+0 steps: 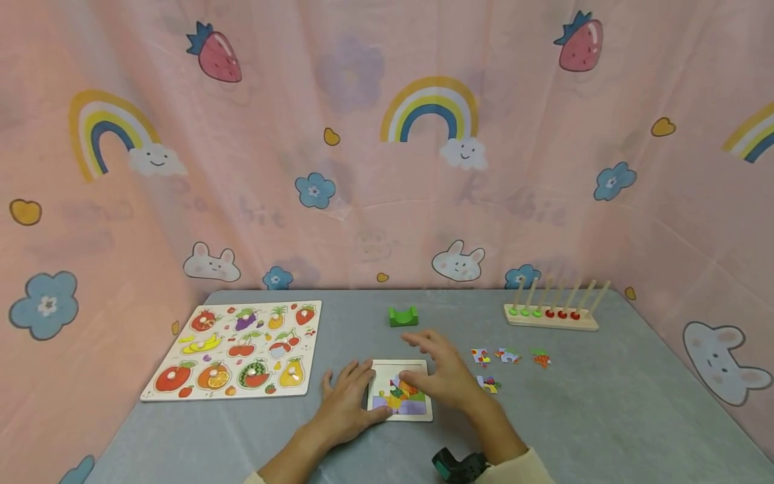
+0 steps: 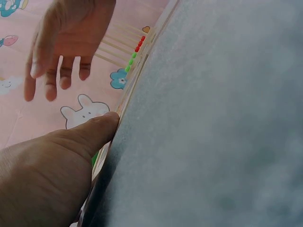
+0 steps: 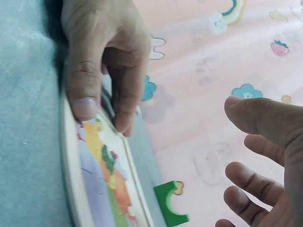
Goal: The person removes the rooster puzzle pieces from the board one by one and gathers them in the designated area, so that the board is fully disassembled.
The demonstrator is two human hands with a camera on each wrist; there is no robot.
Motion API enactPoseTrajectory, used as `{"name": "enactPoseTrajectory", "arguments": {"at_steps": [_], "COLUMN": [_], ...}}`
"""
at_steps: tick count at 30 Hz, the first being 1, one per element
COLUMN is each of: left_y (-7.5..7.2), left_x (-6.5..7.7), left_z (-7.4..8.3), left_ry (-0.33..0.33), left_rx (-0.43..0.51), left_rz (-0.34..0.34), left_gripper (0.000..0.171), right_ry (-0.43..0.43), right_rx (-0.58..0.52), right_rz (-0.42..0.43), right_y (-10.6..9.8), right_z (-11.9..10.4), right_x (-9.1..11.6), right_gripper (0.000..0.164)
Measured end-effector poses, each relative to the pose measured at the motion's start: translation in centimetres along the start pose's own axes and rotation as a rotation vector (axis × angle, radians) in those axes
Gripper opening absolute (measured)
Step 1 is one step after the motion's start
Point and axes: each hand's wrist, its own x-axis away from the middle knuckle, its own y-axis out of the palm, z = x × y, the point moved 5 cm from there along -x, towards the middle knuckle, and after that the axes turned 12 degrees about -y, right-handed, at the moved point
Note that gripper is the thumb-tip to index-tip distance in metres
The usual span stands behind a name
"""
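Note:
A small jigsaw board [image 1: 401, 364] with a pale wooden frame lies at the near middle of the table. Colourful pieces [image 1: 411, 407] fill its lower part, while bare backing shows in the upper left. My left hand [image 1: 345, 411] rests at the board's left side, thumb pressing the near rim and fingertips along the left edge. In the right wrist view that thumb [image 3: 86, 106] sits right on the frame. My right hand [image 1: 446, 376] hovers over the board's right side, fingers spread and thumb apart from them, with nothing in its grasp.
Several loose jigsaw pieces [image 1: 508, 355] lie right of the board. A fruit knob puzzle [image 1: 230, 351] is at left. Behind stand a green arched block [image 1: 403, 316] and a wooden peg rack [image 1: 551, 318] with red and green beads. A black device [image 1: 459, 465] sits at my right wrist.

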Motion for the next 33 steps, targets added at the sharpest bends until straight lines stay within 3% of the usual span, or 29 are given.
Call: {"name": "enactPoseTrajectory", "arguments": {"at_steps": [14, 22, 33], "left_y": [-0.1, -0.1, -0.1], "left_x": [0.1, 0.1, 0.0], "left_z": [0.2, 0.1, 0.1], "left_ry": [0.014, 0.008, 0.006], "left_rx": [-0.007, -0.013, -0.014], "left_rz": [0.016, 0.024, 0.014], "left_gripper": [0.071, 0.071, 0.072], "right_ry": [0.003, 0.092, 0.141], "right_rx": [0.021, 0.064, 0.193], "right_rz": [-0.065, -0.153, -0.258], "right_y": [2.6, 3.7, 4.4], "right_z": [2.4, 3.0, 3.4], "right_x": [1.2, 1.6, 1.7], "right_gripper": [0.053, 0.053, 0.046]}}
